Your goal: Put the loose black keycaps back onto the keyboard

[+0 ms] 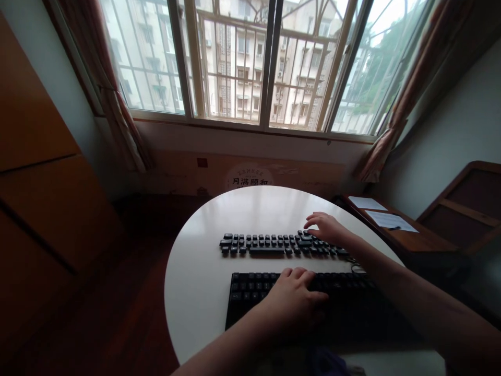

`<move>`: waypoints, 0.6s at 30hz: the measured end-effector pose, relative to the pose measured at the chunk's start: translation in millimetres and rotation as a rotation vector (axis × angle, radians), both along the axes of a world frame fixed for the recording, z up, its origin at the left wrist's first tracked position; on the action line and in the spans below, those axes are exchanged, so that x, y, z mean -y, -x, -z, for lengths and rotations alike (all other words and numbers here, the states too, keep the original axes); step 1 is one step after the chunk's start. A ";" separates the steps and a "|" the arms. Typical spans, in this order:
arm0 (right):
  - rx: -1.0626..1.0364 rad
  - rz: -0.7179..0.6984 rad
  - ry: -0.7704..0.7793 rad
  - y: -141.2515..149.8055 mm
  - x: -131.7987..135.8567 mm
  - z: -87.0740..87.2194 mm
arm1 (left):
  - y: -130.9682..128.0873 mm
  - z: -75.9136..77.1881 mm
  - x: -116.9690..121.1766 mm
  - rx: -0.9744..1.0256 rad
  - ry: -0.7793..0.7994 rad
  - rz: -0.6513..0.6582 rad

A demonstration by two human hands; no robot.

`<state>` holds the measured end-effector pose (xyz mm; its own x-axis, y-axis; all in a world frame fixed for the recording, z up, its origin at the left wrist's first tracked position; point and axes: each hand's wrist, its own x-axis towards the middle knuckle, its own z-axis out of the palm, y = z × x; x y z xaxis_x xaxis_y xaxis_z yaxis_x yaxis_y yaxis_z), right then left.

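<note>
A black keyboard lies on the white round table, with keycaps on its upper rows and a dark lower part that is hard to make out. My left hand rests on its upper rows, thumb apart from the bent fingers, with the fingertips partly hidden. Beyond the keyboard, loose black keycaps are laid out in rows, a long space bar keycap among them. Over the right part of these rows, my right hand has its fingers stretched and apart, close to the topmost keycaps; I see nothing held in it.
A thin cable lies between the keycaps and the keyboard on the right. Something purple shows at the near edge. On the right, a wooden desk bears paper sheets and a pen. An orange-brown cabinet stands left.
</note>
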<state>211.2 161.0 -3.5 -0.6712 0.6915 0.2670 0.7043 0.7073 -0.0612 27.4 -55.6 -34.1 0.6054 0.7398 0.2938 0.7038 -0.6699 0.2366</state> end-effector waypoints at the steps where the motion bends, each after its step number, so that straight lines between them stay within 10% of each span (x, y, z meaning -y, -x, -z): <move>1: 0.026 0.001 0.014 3.4 -5.2 0.4 | 0.4 -1.4 0.5 -0.007 0.002 0.008; 18: 0.236 0.066 0.155 33.7 -25.2 7.9 | 4.5 -20.9 8.3 -0.036 0.171 0.041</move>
